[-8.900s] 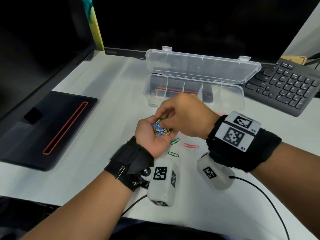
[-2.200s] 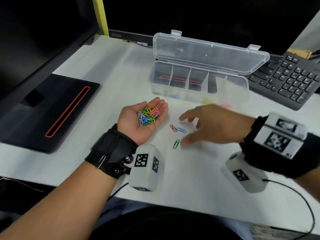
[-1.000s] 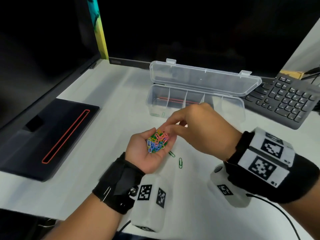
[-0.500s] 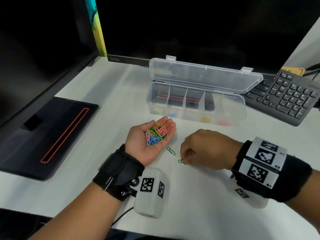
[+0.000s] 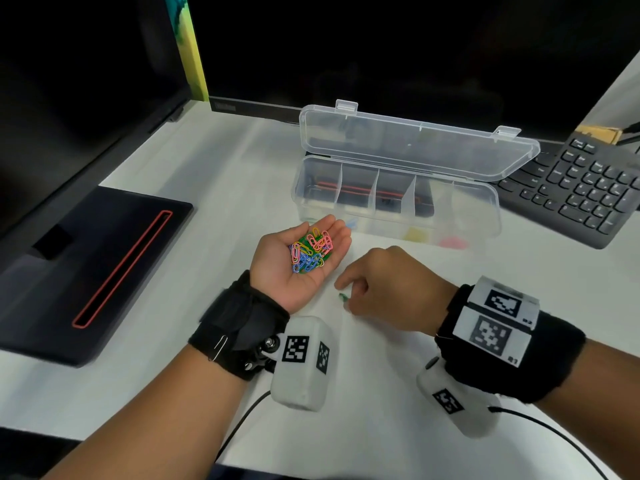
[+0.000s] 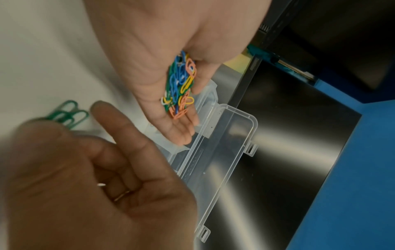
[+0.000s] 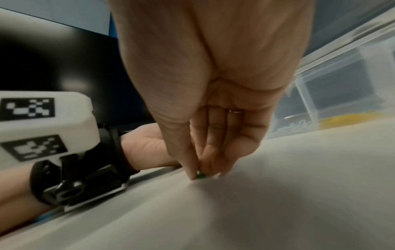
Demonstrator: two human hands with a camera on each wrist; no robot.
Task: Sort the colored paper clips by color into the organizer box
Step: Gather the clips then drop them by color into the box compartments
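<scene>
My left hand (image 5: 273, 265) lies palm up on the white desk, fingers relaxed, cradling a pile of mixed colored paper clips (image 5: 311, 251); the pile (image 6: 179, 84) also fills the left wrist view. Just to its right, my right hand (image 5: 346, 289) is curled down on the desk, thumb and fingertips pinching green paper clips (image 5: 343, 297) against the surface. The green clips (image 6: 68, 113) stick out past the fingers (image 7: 192, 169). The clear organizer box (image 5: 381, 216) stands open behind the hands, with blue, yellow (image 5: 415, 233) and pink (image 5: 452, 242) clips in separate compartments.
The box lid (image 5: 415, 143) leans back toward a dark monitor (image 5: 381, 46). A black keyboard (image 5: 581, 188) sits at the right rear. A black slab with a red outline (image 5: 86, 265) lies at left. A cable (image 5: 554, 431) trails from my right wrist.
My right hand left the pile in my left palm, dropped to the desk, pinched one green clip, then slid left onto a second. The left hand stayed palm up.
</scene>
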